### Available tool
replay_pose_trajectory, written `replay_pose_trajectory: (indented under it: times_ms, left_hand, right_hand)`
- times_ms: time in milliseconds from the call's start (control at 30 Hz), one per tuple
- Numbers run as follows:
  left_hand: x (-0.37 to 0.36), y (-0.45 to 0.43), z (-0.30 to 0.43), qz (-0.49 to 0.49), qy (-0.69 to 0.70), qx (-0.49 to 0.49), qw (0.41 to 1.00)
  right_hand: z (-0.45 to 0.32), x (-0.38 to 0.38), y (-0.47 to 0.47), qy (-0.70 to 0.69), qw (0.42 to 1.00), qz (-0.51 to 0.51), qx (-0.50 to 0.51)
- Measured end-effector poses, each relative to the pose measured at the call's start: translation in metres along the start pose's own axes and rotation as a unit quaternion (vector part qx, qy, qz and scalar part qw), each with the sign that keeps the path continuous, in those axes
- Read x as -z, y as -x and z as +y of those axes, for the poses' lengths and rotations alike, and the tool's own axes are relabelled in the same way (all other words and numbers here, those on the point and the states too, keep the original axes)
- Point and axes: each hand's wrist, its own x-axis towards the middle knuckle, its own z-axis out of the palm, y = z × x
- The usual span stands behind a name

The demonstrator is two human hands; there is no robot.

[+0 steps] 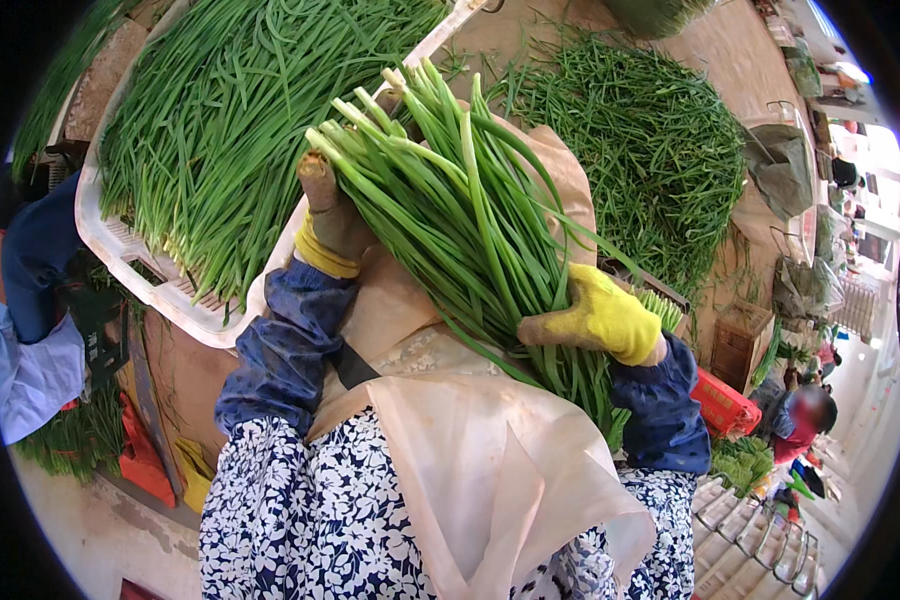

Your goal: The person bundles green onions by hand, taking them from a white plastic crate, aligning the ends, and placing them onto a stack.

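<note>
A thick bunch of garlic chives (450, 217) lies slantwise across my lap, its pale cut ends up and to the left. My left hand (334, 206), in a soiled yellow work glove, supports the bunch from beneath near those ends; most of its fingers are hidden behind the stalks. Around the leafy part my right hand (596, 315) is closed, in a yellow glove with a brown palm, thumb on top. A white plastic crate (195, 330) heaped with loose chives (270, 112) stands beside my left arm. A beige apron (487, 465) covers my lap.
A heap of loose green leaves (637, 150) lies on the floor ahead to the right. Nearby are a wooden box (739, 337) and a red box (724, 405). One person (795, 420) sits at far right; another person's leg (37, 255) shows at left. Metal racks (757, 532) stand lower right.
</note>
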Motion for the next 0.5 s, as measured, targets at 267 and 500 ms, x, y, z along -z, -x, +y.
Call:
replay_pose_trajectory:
  times_ms: [267,500]
  left_hand:
    - [0.006,-0.029,-0.040,0.039,0.139,-0.004,0.989]
    - [0.029,-0.038,-0.067,0.047,0.310,0.069,0.947]
  right_hand:
    - [-0.022,0.000,0.009,0.373,0.925,0.069,0.035]
    - [-0.030,-0.007,0.013,0.409,0.911,0.045,0.037]
